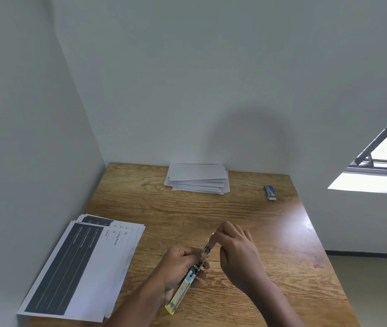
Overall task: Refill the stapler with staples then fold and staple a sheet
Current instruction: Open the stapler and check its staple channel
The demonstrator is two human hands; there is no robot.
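A plain room with a desk set up for paperwork.
We see a wooden table (235,208) pushed into a corner of bare white walls (187,79), printed sheets (79,267) and folded white papers (197,181) on it, and a window (385,161) at right.

On the wooden table (282,274), a stack of folded white sheets (197,181) lies at the far edge, a small blue staple box (269,192) near the far right corner, and printed pages (79,267) (fanned) along the left edge.
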